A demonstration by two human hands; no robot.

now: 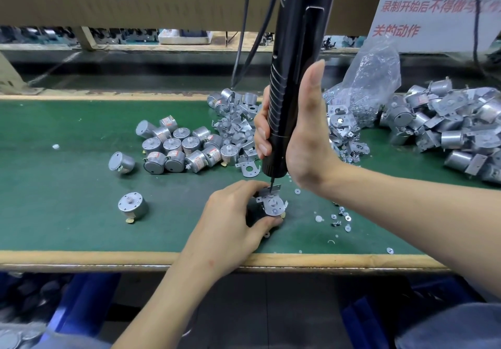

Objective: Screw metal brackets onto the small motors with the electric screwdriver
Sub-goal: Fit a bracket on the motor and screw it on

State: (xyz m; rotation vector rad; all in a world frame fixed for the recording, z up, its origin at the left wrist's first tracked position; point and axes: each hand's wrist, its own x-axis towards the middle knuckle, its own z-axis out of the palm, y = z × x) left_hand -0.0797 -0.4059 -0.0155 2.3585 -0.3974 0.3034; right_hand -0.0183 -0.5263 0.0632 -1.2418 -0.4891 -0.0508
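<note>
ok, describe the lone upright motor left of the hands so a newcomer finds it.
On the green mat, find the left hand holding a bracketed motor. To its left one bare motor stands alone. Unlike the stray lying on its side behind it, its shaft points up.

Loose motors (176,148) left of upright screwdriver (287,83), bag (374,72) right behind — bracketed motors (447,123) far right, all on mat (67,213)

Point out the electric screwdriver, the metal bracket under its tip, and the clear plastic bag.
electric screwdriver (288,77), head view, black ribbed body.
metal bracket (269,204), head view, flat top plate.
clear plastic bag (376,77), head view, crumpled upper side.
</note>
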